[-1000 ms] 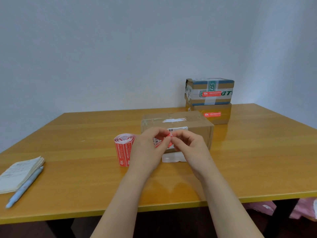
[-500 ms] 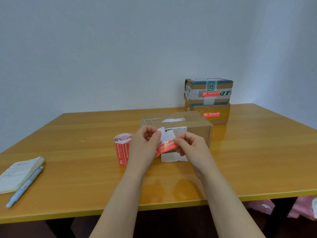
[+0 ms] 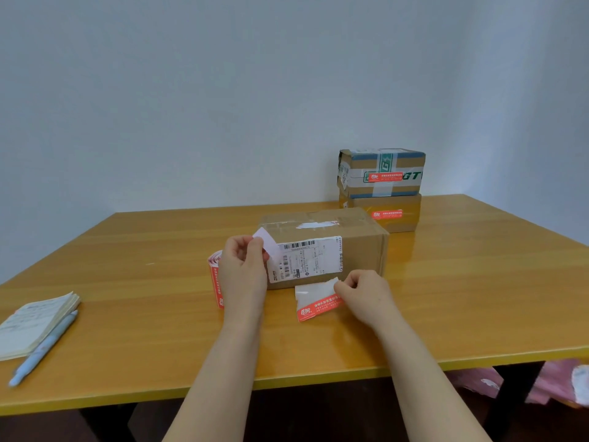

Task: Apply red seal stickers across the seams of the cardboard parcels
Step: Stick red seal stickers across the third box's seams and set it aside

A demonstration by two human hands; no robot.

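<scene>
A brown cardboard parcel (image 3: 360, 250) with a white shipping label on its front stands mid-table. My left hand (image 3: 243, 272) pinches a white backing strip (image 3: 269, 242) in front of the parcel's left end. My right hand (image 3: 363, 293) pinches a red seal sticker (image 3: 318, 309) low over the table, in front of the parcel. A loose white backing piece (image 3: 310, 290) lies by the parcel's base. The red sticker roll (image 3: 215, 282) stands just left of my left hand, partly hidden by it.
Two stacked parcels, the upper (image 3: 381, 172) and the lower (image 3: 390, 213), each bearing a red sticker, stand at the back right. A notepad (image 3: 35, 323) and a light blue pen (image 3: 41, 352) lie at the table's left front edge (image 3: 287, 378). Pink fabric (image 3: 557, 384) shows under the table.
My hands have drawn apart: the red sticker peeled off its white backing. The right hand carried the sticker down and right; the left lifted the backing strip up.
</scene>
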